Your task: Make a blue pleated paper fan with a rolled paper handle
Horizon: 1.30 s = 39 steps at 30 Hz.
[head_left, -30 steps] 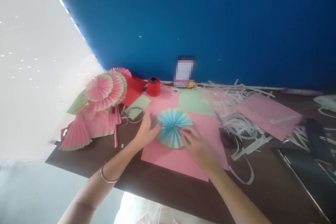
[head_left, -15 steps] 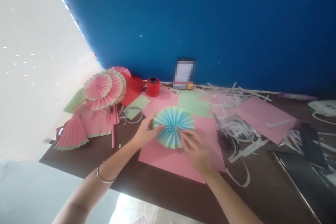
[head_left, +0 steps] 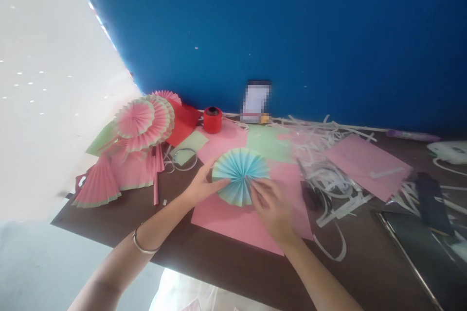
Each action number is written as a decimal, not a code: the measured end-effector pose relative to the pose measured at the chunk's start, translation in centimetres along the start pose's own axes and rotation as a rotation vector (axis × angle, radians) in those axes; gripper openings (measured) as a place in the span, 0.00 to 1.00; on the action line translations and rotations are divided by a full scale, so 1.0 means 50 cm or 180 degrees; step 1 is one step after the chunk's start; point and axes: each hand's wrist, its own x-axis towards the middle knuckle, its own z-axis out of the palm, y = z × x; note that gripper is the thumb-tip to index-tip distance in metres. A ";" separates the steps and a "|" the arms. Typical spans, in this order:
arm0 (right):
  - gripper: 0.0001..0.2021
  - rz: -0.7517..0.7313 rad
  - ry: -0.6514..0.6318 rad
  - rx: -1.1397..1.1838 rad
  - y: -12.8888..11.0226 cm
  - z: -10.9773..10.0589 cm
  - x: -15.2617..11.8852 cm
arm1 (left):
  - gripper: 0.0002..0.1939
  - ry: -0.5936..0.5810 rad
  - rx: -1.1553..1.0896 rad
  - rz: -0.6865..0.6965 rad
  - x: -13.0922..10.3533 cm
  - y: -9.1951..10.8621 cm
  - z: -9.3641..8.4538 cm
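Note:
A round pleated paper rosette (head_left: 239,167), blue in the middle with a pale green rim, is held just above pink paper (head_left: 233,226). My left hand (head_left: 204,182) grips its left edge, the thumb lying across the folds. At its lower right is my right hand (head_left: 272,201), closed, with thumb and fingertips pinched together on the pleats near the centre. Whether something small sits between those fingertips I cannot tell. Behind the rosette lies a pale green sheet (head_left: 272,141).
Pink pleated rosettes and fans (head_left: 134,121) are piled at the left. A red tape roll (head_left: 212,120) and scissors (head_left: 182,159) lie nearby. White paper strips (head_left: 328,182), a pink sheet (head_left: 368,165) and a dark flat device (head_left: 416,248) are at the right. A blue wall (head_left: 273,34) stands behind.
Both hands stay on the rosette with almost no movement. The view has shifted very slightly.

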 end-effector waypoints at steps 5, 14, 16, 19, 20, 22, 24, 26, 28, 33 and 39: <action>0.15 0.0079 0.0012 0.0147 -0.007 -0.001 -0.001 | 0.30 -0.0026 -0.0668 -0.0847 -0.006 0.008 0.000; 0.11 -0.0233 -0.0306 -0.0122 -0.008 -0.009 0.000 | 0.24 -0.0019 -0.0890 -0.1123 -0.007 0.007 0.005; 0.10 -0.0247 -0.0366 -0.0114 -0.006 -0.010 -0.001 | 0.24 0.0058 -0.0950 -0.1229 -0.007 0.007 0.005; 0.09 -0.0151 -0.0399 -0.0015 -0.002 -0.006 -0.004 | 0.25 0.0121 -0.0988 -0.1326 -0.008 0.006 0.004; 0.09 -0.0101 -0.0421 0.0005 -0.001 -0.005 -0.005 | 0.25 0.0113 -0.0993 -0.1328 -0.008 0.006 0.004; 0.08 0.0016 -0.0475 0.0030 -0.002 -0.002 -0.005 | 0.25 0.0067 -0.1006 -0.1299 -0.007 0.003 0.005; 0.09 0.0110 -0.0520 0.0063 -0.004 -0.002 -0.003 | 0.24 0.0009 -0.1019 -0.1255 -0.005 0.000 0.004; 0.10 0.0122 -0.0586 0.0127 -0.006 -0.004 -0.001 | 0.23 0.0010 -0.1015 -0.1220 -0.002 -0.004 0.002; 0.11 0.0081 -0.0697 0.0166 -0.004 -0.010 0.002 | 0.22 0.0098 -0.0999 -0.1201 0.002 -0.006 -0.004; 0.13 0.0169 -0.0580 -0.0300 0.029 -0.027 0.009 | 0.20 0.0399 -0.1031 -0.1180 0.015 -0.004 -0.023; 0.17 -0.0197 -0.0027 -0.0728 0.033 -0.034 0.026 | 0.24 0.0423 -0.0769 -0.1279 0.016 0.000 -0.024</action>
